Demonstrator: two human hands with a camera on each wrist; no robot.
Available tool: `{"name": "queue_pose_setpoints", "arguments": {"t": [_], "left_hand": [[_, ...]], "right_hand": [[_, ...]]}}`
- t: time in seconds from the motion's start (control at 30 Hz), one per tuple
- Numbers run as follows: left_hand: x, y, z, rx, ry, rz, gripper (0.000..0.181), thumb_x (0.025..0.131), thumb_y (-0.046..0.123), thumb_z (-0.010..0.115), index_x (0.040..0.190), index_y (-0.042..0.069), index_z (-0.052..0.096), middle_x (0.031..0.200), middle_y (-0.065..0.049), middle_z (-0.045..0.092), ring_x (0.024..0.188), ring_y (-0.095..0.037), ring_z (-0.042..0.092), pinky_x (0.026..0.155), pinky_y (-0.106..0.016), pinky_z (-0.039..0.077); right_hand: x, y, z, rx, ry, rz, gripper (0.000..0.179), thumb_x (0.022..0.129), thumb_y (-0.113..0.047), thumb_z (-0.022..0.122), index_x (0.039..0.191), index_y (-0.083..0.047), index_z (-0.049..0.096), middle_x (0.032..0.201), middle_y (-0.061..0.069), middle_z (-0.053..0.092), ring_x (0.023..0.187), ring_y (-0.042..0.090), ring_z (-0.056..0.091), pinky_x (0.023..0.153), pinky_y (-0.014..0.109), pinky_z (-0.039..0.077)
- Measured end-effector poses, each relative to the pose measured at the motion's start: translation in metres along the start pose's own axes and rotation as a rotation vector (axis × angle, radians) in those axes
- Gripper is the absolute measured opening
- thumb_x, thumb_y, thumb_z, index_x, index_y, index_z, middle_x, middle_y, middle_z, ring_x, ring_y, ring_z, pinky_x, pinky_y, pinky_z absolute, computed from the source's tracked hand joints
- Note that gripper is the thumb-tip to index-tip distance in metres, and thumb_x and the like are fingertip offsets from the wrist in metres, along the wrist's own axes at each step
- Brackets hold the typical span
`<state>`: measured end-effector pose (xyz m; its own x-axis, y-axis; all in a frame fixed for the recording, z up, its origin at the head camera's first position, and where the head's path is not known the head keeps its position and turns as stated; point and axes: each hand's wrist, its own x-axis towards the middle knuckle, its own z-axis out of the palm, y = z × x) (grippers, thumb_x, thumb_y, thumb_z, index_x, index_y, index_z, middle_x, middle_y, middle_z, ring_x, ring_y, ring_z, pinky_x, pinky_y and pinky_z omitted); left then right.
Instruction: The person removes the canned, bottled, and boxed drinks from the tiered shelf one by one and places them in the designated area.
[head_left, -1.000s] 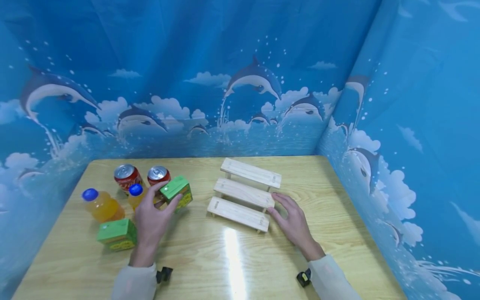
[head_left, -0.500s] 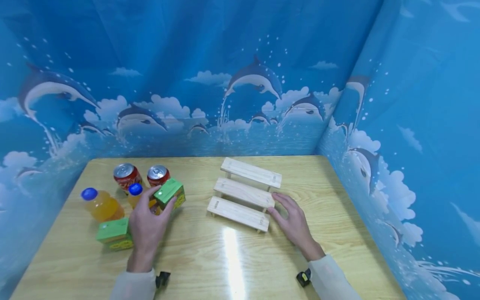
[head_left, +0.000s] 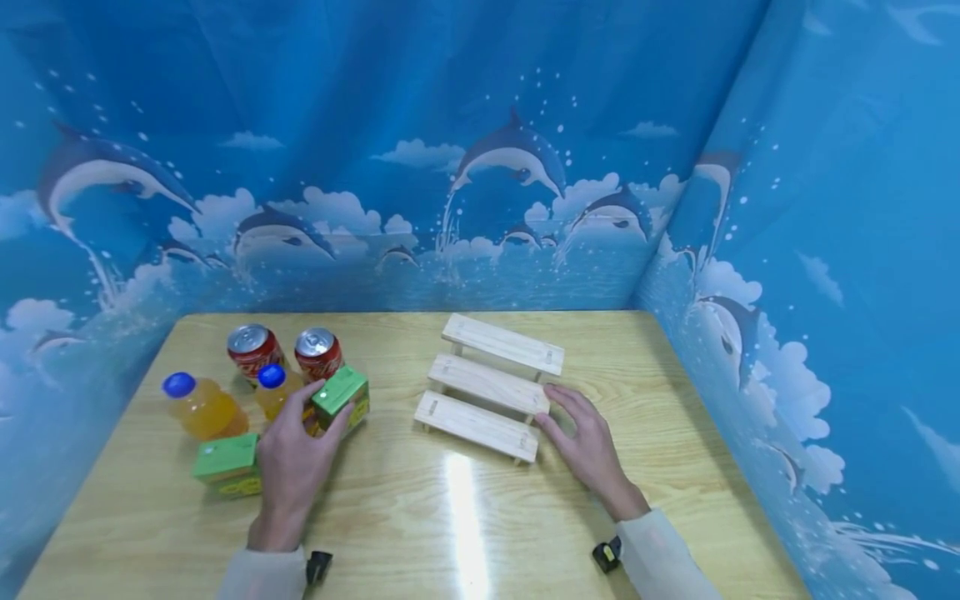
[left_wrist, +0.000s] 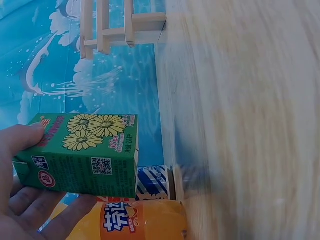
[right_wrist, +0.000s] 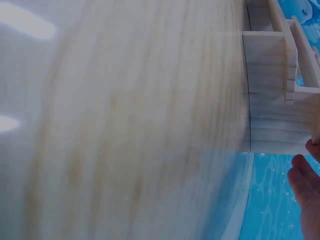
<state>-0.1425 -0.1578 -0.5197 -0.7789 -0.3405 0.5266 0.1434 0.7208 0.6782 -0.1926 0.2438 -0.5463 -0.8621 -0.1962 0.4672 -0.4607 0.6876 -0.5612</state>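
My left hand (head_left: 296,467) grips a green drink carton (head_left: 341,396) between thumb and fingers, in front of a red cola can (head_left: 318,352). Yellow flowers mark the carton's side in the left wrist view, where its base appears slightly off the table. Right beside it stands an orange soda bottle (left_wrist: 145,220) with a blue cap, partly hidden by the hand. My right hand (head_left: 588,442) holds the right end of the middle plank on a three-step wooden rack (head_left: 487,385), thumb and forefinger at its corners. Only some of those fingers (right_wrist: 302,182) show in the right wrist view.
Left of my left hand are a second green carton (head_left: 228,465), another orange soda bottle (head_left: 206,408) and a second cola can (head_left: 255,350). The wooden table (head_left: 375,533) ends at a blue dolphin curtain (head_left: 375,167) behind and to the right.
My left hand has brought the green carton left and lower, towards the near side, so more of the cola can behind shows. My right hand and the rack stay put.
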Motion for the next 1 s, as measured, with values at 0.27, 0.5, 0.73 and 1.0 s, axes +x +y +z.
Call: {"name": "queue_pose_setpoints", "arguments": {"t": [0.27,0.5,0.73,1.0], "left_hand": [[-0.0014,-0.0008,-0.0042,0.022,-0.030,-0.002,0.057,0.089,0.016,0.093,0.135,-0.002,0.066,0.121,-0.028,0.076,0.107,-0.051,0.075,0.084,-0.065,0.065],[-0.0038,-0.0017,-0.0068,0.072,-0.078,-0.018,0.059,0.089,0.017,0.093,0.137,-0.003,0.064,0.123,-0.029,0.075,0.109,-0.051,0.074,0.088,-0.066,0.064],[-0.0052,-0.0014,-0.0065,0.114,-0.115,-0.024,0.057,0.089,0.014,0.091,0.136,-0.003,0.063,0.125,-0.030,0.074,0.109,-0.051,0.074,0.090,-0.065,0.063],[-0.0064,-0.0033,-0.0040,0.135,-0.138,-0.039,0.058,0.091,0.016,0.090,0.138,-0.003,0.062,0.125,-0.031,0.074,0.108,-0.051,0.074,0.089,-0.065,0.063]], "right_hand": [[0.0005,-0.0009,0.0002,-0.006,0.002,-0.004,0.050,0.098,-0.019,0.083,0.143,-0.004,0.069,0.145,0.016,0.070,0.135,0.038,0.066,0.118,0.055,0.052],[0.0007,-0.0013,-0.0004,0.005,-0.004,0.009,0.049,0.098,-0.019,0.082,0.143,-0.004,0.069,0.146,0.016,0.069,0.135,0.039,0.066,0.118,0.056,0.052],[0.0003,-0.0004,-0.0002,0.004,-0.010,0.014,0.050,0.098,-0.020,0.082,0.143,-0.004,0.069,0.146,0.016,0.069,0.136,0.039,0.066,0.118,0.056,0.052],[-0.0002,0.0014,0.0004,0.003,-0.016,0.023,0.050,0.098,-0.020,0.082,0.144,-0.005,0.068,0.148,0.016,0.068,0.137,0.039,0.065,0.119,0.057,0.051]]}}
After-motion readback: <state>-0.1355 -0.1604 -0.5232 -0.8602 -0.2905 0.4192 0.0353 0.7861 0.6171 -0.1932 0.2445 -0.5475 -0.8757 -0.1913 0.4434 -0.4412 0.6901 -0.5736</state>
